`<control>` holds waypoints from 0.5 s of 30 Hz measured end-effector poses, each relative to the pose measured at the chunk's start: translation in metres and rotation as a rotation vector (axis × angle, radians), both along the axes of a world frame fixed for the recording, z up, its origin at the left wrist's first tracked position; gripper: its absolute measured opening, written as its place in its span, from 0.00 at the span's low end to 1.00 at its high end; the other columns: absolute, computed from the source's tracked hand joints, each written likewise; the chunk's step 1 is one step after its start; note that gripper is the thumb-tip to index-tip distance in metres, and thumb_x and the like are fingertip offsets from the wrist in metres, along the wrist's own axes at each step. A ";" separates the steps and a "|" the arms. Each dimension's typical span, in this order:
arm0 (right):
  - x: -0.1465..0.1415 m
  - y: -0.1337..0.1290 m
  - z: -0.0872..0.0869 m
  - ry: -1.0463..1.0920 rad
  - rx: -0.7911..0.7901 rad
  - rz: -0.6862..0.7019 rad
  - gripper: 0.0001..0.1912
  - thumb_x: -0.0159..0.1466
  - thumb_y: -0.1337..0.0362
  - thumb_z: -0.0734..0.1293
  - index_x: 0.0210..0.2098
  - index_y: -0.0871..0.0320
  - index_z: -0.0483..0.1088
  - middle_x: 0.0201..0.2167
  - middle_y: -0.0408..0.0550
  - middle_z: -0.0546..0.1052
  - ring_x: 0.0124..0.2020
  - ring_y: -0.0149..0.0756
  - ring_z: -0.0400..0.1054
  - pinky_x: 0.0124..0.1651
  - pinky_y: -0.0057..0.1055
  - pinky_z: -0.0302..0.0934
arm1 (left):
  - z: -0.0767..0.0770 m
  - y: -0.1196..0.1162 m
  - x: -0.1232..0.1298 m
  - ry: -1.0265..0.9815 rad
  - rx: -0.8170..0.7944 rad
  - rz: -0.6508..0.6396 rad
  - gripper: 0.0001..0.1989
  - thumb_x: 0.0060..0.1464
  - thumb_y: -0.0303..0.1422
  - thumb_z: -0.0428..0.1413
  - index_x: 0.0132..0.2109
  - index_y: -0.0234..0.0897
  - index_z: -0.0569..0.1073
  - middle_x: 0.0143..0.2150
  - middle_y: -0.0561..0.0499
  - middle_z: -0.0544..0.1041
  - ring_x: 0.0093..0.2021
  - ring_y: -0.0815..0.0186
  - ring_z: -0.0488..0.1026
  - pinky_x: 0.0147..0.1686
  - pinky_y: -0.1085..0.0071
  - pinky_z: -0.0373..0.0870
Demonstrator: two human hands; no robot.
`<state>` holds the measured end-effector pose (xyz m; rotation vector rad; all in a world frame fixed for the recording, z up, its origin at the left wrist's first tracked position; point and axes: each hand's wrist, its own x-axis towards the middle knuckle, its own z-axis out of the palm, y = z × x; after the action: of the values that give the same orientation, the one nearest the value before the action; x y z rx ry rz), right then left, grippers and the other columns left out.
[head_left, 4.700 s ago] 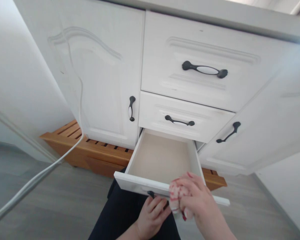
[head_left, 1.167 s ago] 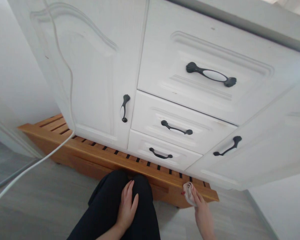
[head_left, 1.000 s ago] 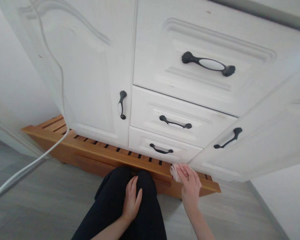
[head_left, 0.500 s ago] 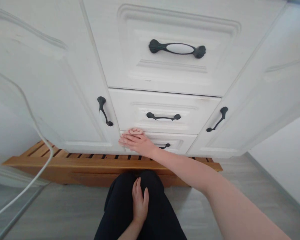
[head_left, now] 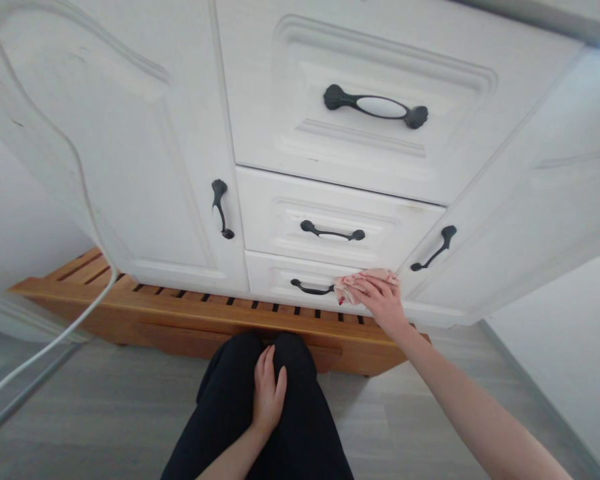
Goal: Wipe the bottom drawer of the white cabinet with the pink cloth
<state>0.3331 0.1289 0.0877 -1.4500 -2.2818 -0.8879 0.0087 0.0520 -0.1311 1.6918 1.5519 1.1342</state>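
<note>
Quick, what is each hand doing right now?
Left hand: open, lying flat on the dark trouser leg, holding nothing.
Right hand: pressing a pink cloth against the bottom drawer front.

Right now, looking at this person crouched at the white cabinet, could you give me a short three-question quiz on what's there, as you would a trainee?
1. True or false: the bottom drawer is shut.
2. What does the right hand press against that drawer's front? A) sponge B) cloth C) brush
3. Where does the left hand rest?

Key
1. True.
2. B: a pinkish cloth, at the right end of the dark handle.
3. Flat on the person's knee, on the black trousers.
</note>
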 end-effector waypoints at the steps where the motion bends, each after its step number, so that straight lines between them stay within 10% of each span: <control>1: 0.002 -0.005 -0.009 0.047 -0.019 -0.058 0.26 0.69 0.68 0.66 0.63 0.39 0.66 0.61 0.40 0.75 0.62 0.43 0.58 0.63 0.45 0.45 | 0.000 0.000 0.000 0.003 0.000 0.000 0.25 0.69 0.41 0.43 0.68 0.35 0.59 0.66 0.38 0.62 0.69 0.53 0.59 0.70 0.45 0.57; 7: -0.014 -0.026 -0.085 0.345 -0.425 -0.277 0.25 0.69 0.69 0.62 0.58 0.31 0.70 0.63 0.39 0.72 0.61 0.48 0.56 0.59 0.50 0.48 | -0.002 -0.003 0.003 0.018 -0.010 -0.027 0.26 0.68 0.42 0.43 0.68 0.35 0.59 0.67 0.38 0.62 0.69 0.52 0.58 0.70 0.45 0.56; 15: -0.057 -0.061 -0.134 0.609 -0.352 -0.544 0.33 0.65 0.76 0.54 0.57 0.37 0.73 0.59 0.44 0.74 0.55 0.46 0.62 0.58 0.46 0.55 | -0.003 -0.002 0.003 0.022 -0.007 -0.052 0.28 0.68 0.44 0.42 0.67 0.32 0.60 0.66 0.37 0.63 0.69 0.51 0.58 0.70 0.45 0.56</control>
<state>0.2761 0.0676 -0.0467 -2.1799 -1.6563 -0.0956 0.0120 0.0501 -0.1337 1.7356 1.5143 1.0861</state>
